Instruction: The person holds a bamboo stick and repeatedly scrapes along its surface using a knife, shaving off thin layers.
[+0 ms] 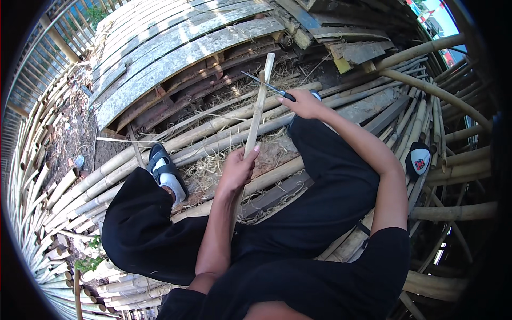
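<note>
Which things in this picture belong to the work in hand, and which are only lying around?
In use:
pale strip, in the left grip
dark-handled knife, in the right grip

Apparently just lying around:
bamboo poles
slatted wooden platform
black-and-white item, kind unclear

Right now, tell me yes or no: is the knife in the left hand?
No, the right hand holds the knife by its black handle, while the left hand grips the pale strip.
</note>
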### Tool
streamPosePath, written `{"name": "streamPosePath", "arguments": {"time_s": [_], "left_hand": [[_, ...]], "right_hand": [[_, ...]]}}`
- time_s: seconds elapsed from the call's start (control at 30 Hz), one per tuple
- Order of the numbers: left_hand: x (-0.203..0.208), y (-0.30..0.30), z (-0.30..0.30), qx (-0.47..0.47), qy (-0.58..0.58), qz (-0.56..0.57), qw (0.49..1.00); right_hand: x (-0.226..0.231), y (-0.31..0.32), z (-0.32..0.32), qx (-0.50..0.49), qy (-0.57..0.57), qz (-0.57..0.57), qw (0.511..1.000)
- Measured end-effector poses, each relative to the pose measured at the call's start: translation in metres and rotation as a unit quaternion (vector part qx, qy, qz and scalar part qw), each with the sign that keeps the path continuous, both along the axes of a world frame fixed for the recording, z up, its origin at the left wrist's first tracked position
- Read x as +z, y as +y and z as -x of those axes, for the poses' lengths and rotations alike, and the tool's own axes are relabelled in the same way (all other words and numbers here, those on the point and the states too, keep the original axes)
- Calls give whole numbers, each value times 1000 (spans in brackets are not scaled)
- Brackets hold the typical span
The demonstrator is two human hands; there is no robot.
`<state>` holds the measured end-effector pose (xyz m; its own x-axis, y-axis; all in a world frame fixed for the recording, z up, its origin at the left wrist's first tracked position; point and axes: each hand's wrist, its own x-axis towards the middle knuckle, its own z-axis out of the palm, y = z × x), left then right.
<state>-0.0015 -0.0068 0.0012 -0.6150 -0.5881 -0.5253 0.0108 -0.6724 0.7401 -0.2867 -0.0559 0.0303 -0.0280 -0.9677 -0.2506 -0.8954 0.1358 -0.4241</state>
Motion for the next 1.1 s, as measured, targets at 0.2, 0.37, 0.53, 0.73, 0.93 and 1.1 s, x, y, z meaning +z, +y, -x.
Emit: {"name": "streamPosePath", "arguments": {"time_s": [0.2,0.37,0.53,0.73,0.93,1.1], "left_hand": [[-4,-2,-2,2,54,-95,994],[-4,-6,-3,-38,126,-152,980],[-5,-3,-4,-3,106,-142,984],[-3,0,-3,1,80,-112,991],[3,2,-3,7,44,-68,997],[7,9,-2,21,-8,-14,1000]], "right_hand": [[15,0,-10,-127,-176,-130,968],[6,0,10,-145,-211,-161,953],[1,3,3,41,-35,53,997],[30,32,-41,165,116,22,979],[36,40,-46,216,164,55,961],[37,44,-50,212,164,50,962]]}}
